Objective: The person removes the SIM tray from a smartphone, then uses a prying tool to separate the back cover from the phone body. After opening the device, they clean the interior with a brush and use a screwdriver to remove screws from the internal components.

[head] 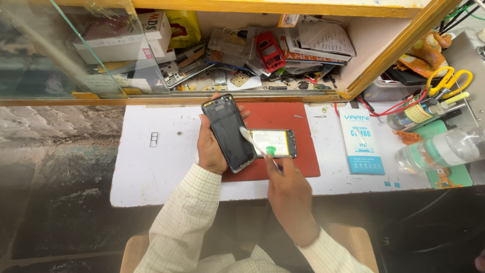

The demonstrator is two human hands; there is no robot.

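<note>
A white work table carried a red mat at its middle. On the mat lay an opened phone body, battery side up. Right of the mat lay a light blue packet; beyond it a green pad bore a clear plastic bottle on its side. Left of the mat sat a small pale part.
</note>
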